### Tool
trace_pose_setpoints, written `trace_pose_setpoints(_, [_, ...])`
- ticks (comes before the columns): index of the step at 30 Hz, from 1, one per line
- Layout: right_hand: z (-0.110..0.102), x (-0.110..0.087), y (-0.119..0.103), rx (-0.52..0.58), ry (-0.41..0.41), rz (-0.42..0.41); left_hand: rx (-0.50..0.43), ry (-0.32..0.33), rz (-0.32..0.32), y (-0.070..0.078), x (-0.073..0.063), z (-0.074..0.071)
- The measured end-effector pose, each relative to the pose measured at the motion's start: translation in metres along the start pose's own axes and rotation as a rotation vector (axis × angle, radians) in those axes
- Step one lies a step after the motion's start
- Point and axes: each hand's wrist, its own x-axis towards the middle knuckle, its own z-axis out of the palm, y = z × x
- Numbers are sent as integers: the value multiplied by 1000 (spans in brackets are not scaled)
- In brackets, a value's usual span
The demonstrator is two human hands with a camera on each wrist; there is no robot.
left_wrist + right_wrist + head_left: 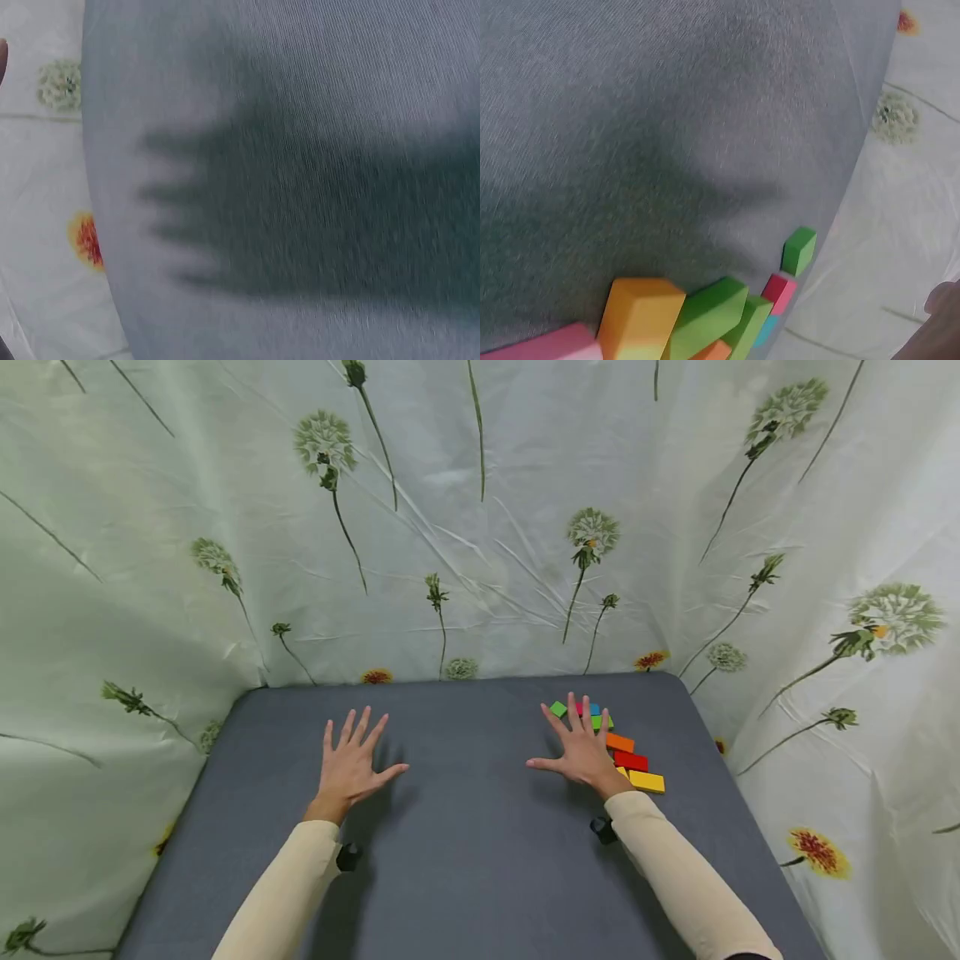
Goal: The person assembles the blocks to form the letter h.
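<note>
My left hand hovers over the left part of the table, fingers straight and spread, holding nothing. On the other side my right hand is likewise spread, above and partly in front of a group of coloured blocks. Among them are a yellow block, a red block, an orange block, a blue block and a small green block. Part of the group is hidden by the hand. The right wrist view shows a pink block and a longer green block as well.
The dark grey table carries shadows of both hands, also seen in the left wrist view. A pale curtain printed with dandelions and other flowers hangs behind the table and along both sides.
</note>
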Motion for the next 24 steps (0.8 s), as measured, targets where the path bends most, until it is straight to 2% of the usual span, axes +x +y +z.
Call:
trace_pose_setpoints(5, [-5, -6, 13, 4, 18, 22, -29, 41, 28, 16, 11, 11])
trace_pose_setpoints(9, [-11, -14, 25, -14, 30, 47, -50, 41, 49, 32, 20, 18])
trace_pose_setpoints(16, [-19, -30, 44, 26, 57, 71, -83, 76, 96, 61, 34, 25])
trace_pose_setpoints(24, [-20, -50, 71, 61, 65, 84, -62, 63, 162, 93, 53, 34])
